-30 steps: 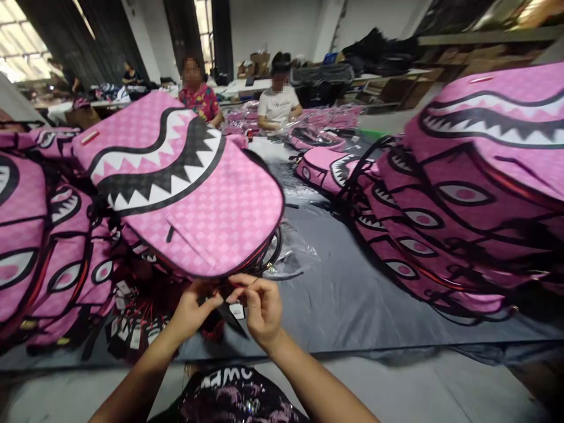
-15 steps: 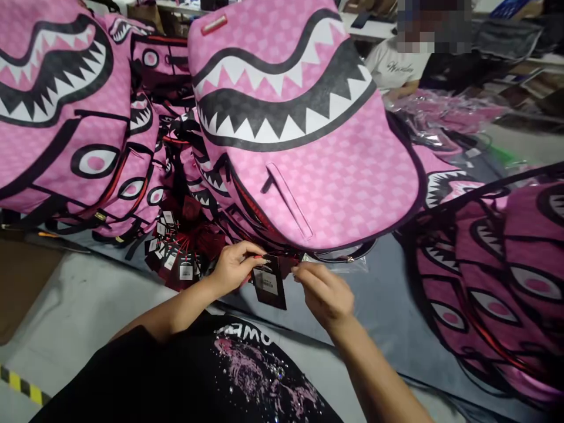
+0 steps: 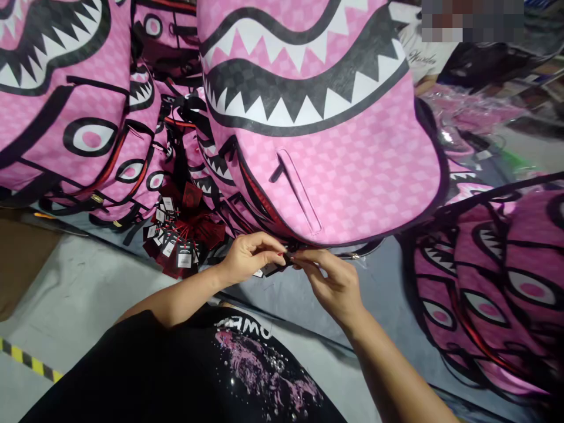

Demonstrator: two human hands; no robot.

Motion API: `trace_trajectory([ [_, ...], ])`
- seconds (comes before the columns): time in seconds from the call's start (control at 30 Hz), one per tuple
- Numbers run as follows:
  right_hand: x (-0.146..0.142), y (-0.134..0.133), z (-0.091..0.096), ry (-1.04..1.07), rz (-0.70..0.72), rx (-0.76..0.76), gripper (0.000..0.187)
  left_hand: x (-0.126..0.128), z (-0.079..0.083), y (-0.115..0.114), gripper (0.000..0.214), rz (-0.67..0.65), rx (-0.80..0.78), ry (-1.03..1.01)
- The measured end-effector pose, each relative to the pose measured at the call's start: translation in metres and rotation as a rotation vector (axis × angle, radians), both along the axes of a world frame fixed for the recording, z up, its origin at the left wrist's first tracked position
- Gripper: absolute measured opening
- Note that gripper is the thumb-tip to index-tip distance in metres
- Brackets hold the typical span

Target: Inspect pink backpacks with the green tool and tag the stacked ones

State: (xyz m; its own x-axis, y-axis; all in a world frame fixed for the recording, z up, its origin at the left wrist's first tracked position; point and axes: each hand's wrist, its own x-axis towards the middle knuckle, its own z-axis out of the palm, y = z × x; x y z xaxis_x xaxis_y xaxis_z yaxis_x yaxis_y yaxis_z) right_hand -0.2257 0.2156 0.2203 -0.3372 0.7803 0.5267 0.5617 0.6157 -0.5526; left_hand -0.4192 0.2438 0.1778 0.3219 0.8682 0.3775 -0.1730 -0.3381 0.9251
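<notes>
A large pink backpack (image 3: 352, 188) with a shark-mouth print stands upright on the table before me. Under its lower edge, my left hand (image 3: 251, 257) is closed in a pinch on a dark hang tag (image 3: 275, 268), which is now seen tilted and partly covered by the fingers. My right hand (image 3: 332, 282) meets it from the other side, thumb and fingertips pressed together at a small dark piece by the tag. What exactly the right fingertips hold is too small to make out. A bunch of red and black hang tags (image 3: 184, 257) lies left of my left hand.
More pink backpacks stand at the left (image 3: 92, 138) and at the right (image 3: 484, 294) of the grey-covered table (image 3: 352, 317). Clear plastic-wrapped items (image 3: 473, 111) lie at the back right, near another person in a white shirt (image 3: 427, 53).
The hang tag, earlier hanging flat with its label facing me, is now tilted up between my hands. My hands have come closer together. The view has shifted slightly.
</notes>
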Motion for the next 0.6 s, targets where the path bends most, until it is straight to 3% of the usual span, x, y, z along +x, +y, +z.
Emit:
trace_trajectory([
  [0.2, 0.0005, 0.0029, 0.0022, -0.156, 0.003, 0.071, 0.015, -0.0063, -0.0016, 0.0055, 0.018, 0.183, 0.413, 0.338],
  [0.6, 0.001, 0.0026, -0.0012, -0.384, 0.005, 0.173, 0.023, -0.0051, -0.0034, 0.0037, 0.025, 0.238, 0.553, 0.707],
])
